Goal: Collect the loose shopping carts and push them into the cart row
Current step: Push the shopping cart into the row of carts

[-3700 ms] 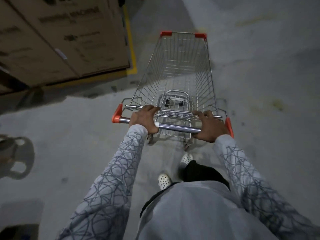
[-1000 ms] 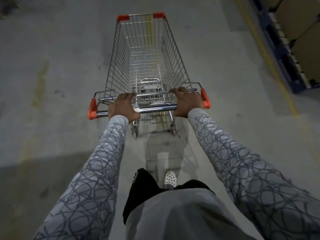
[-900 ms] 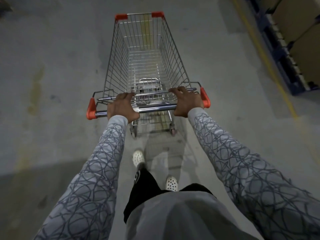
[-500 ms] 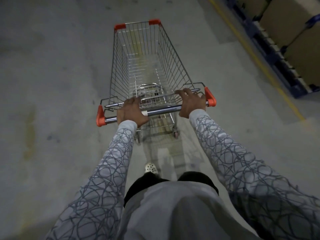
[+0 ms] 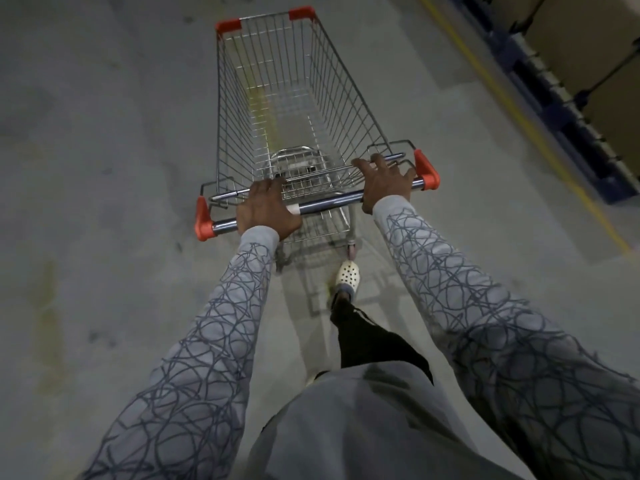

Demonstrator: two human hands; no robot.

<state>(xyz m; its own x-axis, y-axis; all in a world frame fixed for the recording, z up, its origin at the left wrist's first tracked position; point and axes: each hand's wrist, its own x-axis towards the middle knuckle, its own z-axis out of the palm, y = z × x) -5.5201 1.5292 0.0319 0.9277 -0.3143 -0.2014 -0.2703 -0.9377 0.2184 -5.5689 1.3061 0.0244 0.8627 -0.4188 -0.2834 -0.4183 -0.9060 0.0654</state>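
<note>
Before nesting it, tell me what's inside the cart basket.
No goods in the cart basket; only its folded seat flap by the handle. The left hand and right hand cover part of the near edge.

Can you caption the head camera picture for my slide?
Left hand and right hand grip the handle of an empty cart on a grey floor.
</note>
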